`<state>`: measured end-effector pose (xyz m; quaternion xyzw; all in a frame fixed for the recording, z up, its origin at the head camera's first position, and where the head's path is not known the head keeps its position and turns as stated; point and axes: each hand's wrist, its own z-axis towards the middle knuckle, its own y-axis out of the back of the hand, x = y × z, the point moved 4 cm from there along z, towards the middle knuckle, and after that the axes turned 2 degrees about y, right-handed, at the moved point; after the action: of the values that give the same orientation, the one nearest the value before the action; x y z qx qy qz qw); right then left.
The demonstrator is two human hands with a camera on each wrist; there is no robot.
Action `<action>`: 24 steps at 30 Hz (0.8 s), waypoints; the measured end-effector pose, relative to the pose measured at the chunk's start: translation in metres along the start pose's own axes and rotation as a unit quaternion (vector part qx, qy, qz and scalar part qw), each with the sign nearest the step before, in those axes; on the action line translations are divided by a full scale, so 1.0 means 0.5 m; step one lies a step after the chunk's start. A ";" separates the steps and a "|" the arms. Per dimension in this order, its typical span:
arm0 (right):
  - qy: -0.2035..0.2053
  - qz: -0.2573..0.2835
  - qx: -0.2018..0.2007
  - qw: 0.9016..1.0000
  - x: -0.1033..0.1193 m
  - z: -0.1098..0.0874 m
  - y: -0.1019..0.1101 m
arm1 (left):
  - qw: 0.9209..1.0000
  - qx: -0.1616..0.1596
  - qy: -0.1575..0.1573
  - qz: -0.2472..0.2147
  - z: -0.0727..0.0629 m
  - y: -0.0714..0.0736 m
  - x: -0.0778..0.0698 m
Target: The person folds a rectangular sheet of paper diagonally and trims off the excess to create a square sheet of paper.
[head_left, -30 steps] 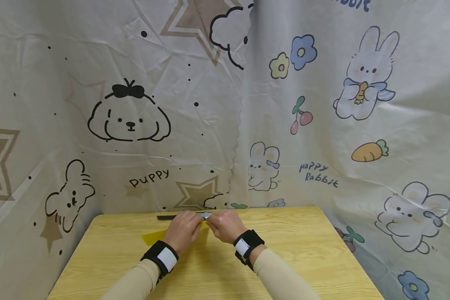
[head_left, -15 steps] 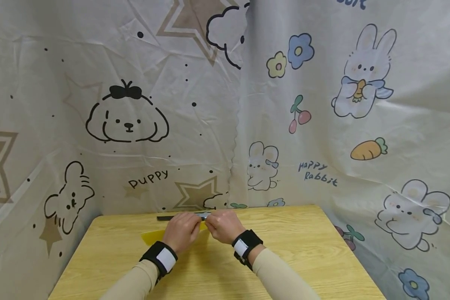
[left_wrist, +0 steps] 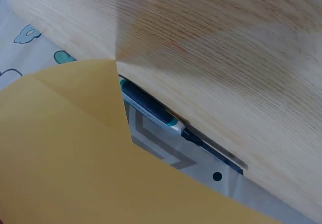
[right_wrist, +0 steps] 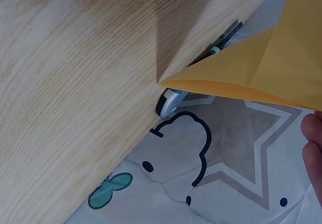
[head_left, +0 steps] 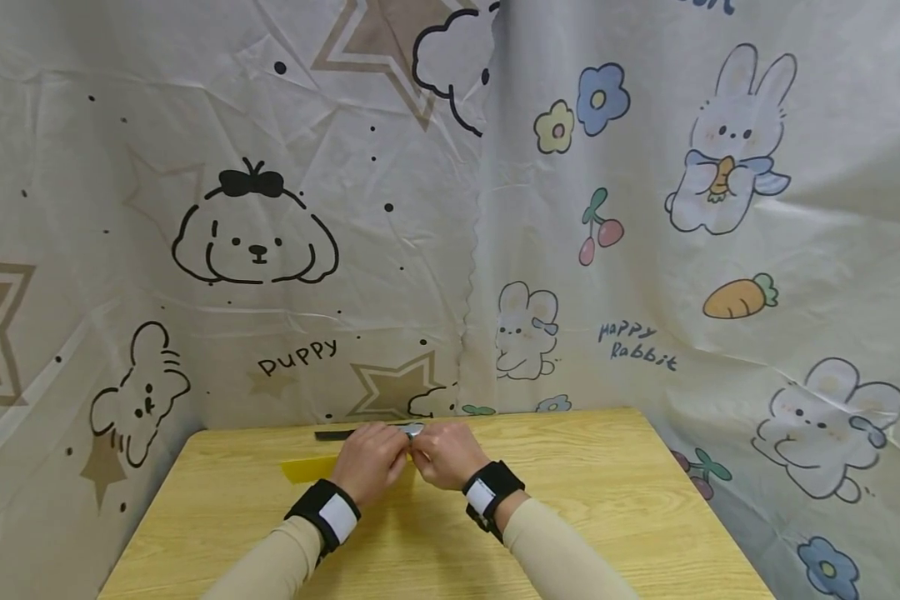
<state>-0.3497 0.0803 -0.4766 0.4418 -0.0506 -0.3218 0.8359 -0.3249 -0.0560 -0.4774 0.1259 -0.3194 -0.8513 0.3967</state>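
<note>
Both hands are together near the table's far edge, gripping a yellow sheet of paper. My left hand (head_left: 371, 462) has its fingers curled at the paper, and the left end of the sheet (head_left: 307, 470) sticks out beside it. Close on its right, my right hand (head_left: 450, 454) curls its fingers at the sheet too. In the left wrist view the paper (left_wrist: 75, 148) is large and creased. The right wrist view shows it folded over (right_wrist: 231, 63), its two layers slightly apart at a pointed corner, with fingertips (right_wrist: 313, 133) at the right edge.
Behind the hands, along the far edge, lies a long tool (left_wrist: 151, 105) with a thick grey, dark and teal handle and a thin black end; its kind is unclear. The wooden table (head_left: 570, 500) meets a printed cloth (head_left: 390, 292) at the back.
My left hand has shifted slightly right, closing the gap to the right hand. The strip of yellow paper that showed between them is now hidden. The paper's left end has tilted a little.
</note>
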 end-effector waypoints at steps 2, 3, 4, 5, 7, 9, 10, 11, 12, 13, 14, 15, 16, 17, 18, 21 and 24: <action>0.000 -0.002 0.005 1.000 0.001 0.001 -0.001 | 1.000 0.006 0.005 0.003 0.001 0.002 0.002; -0.001 -0.002 0.007 1.000 0.001 0.001 -0.001 | 1.000 0.009 0.007 0.004 0.000 0.003 0.003; -0.001 -0.001 0.009 1.000 0.001 0.002 -0.002 | 1.000 0.012 0.009 0.003 0.000 0.004 0.005; -0.001 0.000 0.012 1.000 0.002 0.002 -0.003 | 1.000 0.015 0.013 0.003 0.000 0.005 0.006; 0.001 0.000 0.015 1.000 0.003 0.003 -0.003 | 1.000 0.021 0.017 0.003 -0.002 0.006 0.008; 0.003 0.001 0.015 1.000 0.004 0.003 -0.003 | 0.999 0.028 0.021 0.001 -0.005 0.007 0.012; 0.003 0.001 0.015 1.000 0.004 0.003 -0.002 | 0.999 0.032 0.025 0.002 -0.006 0.008 0.014; 0.003 0.001 0.015 1.000 0.002 0.002 -0.002 | 0.999 0.034 0.029 0.002 -0.008 0.009 0.016; 0.003 0.002 0.014 1.000 0.001 0.002 -0.001 | 0.999 0.035 0.030 0.001 -0.010 0.010 0.019; 0.004 0.003 0.013 1.000 0.001 0.001 0.000 | 0.999 0.034 0.031 -0.002 -0.012 0.011 0.021; 0.004 0.005 0.013 1.000 0.000 0.001 0.000 | 0.999 0.032 0.032 -0.003 -0.014 0.012 0.024; 0.004 0.006 0.012 1.000 0.000 0.001 0.001 | 0.999 0.030 0.032 -0.005 -0.016 0.013 0.026; 0.004 0.007 0.013 1.000 0.001 0.000 0.001 | 0.999 0.027 0.029 -0.005 -0.017 0.014 0.027; 0.005 0.008 0.013 1.000 0.001 0.000 0.001 | 0.999 0.025 0.026 -0.008 -0.018 0.016 0.027; 0.007 0.009 0.014 1.000 0.002 0.000 0.002 | 0.999 0.024 0.023 -0.009 -0.019 0.016 0.028; 0.009 0.007 0.016 1.000 0.004 0.000 0.003 | 0.999 0.025 0.019 -0.008 -0.023 0.016 0.030; 0.005 0.007 0.014 1.000 0.002 -0.001 0.005 | 0.999 0.031 0.025 -0.003 -0.029 0.017 0.036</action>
<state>-0.3476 0.0811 -0.4752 0.4544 -0.0539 -0.3128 0.8323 -0.3248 -0.0804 -0.4825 0.1600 -0.3358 -0.8386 0.3980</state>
